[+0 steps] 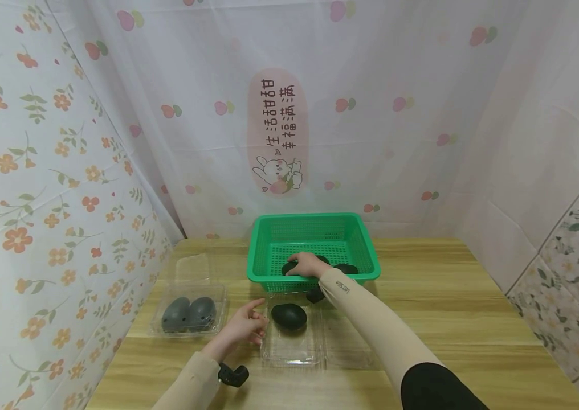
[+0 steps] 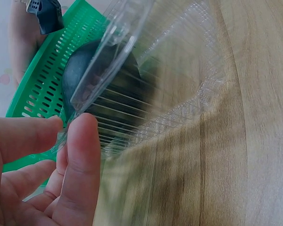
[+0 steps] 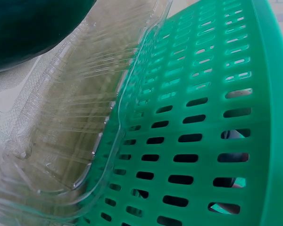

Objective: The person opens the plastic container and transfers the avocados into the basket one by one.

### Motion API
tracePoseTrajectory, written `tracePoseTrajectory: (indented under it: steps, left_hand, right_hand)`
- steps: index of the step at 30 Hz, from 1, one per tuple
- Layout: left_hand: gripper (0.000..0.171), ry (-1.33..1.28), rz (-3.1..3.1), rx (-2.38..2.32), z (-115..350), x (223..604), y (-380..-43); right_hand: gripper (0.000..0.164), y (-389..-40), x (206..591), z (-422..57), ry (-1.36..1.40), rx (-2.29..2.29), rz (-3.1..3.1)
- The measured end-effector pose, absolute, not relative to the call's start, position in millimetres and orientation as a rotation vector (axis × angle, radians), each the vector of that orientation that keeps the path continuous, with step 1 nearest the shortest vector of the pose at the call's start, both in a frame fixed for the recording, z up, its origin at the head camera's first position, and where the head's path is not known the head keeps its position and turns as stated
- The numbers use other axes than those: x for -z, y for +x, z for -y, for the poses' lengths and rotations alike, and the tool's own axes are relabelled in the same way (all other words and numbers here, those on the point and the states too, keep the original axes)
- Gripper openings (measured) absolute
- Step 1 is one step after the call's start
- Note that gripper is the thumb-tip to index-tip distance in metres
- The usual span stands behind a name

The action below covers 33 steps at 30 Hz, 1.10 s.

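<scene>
Your right hand [image 1: 310, 265] reaches into the green plastic basket [image 1: 305, 230], its fingers bent over 1 avocado [image 1: 288, 267] near the front wall; it appears to grip this fruit, though the right wrist view does not show the fingers. At least 2 more dark fruits lie to its right. Your left hand [image 1: 242, 327] is partly spread at the left edge of the clear clamshell container [image 1: 292, 348], with the rim between thumb and fingertips; you cannot tell whether they press on it.

1 loose avocado [image 1: 288, 316] lies in that container, towards the basket end. To the left, a second clear container [image 1: 220, 324] holds 2 more.

Handling: expect each avocado to be moderately heavy and firm, with a smooth, rounded skin that may slip. Take hold across its widest part, with thumb and fingers on opposite sides; avoid pinching the narrow end. Treat the flesh as liable to bruise, and limit squeeze accordingly.

Expect the clamshell container to be light, thin and flexible, and easily shifted or creased. Steady it by the rim, near a corner; do not press its ribbed wall.
</scene>
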<state>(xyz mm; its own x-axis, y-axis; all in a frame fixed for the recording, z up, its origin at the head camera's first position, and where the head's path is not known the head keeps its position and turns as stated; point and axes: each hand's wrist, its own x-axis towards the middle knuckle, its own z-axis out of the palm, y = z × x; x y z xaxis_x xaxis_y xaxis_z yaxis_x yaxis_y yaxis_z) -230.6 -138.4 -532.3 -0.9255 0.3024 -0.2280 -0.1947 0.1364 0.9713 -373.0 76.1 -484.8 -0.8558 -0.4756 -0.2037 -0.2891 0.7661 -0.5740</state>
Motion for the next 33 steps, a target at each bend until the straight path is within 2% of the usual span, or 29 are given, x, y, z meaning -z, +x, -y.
tracePoseTrajectory:
  steps: [33]
  left_hand:
    - [0.063, 0.098, -2.074, -1.836, 137.1, 529.5, -227.9]
  right_hand:
    - [0.041, -375.0, 477.5, -85.1, -0.56, 0.773, -2.607]
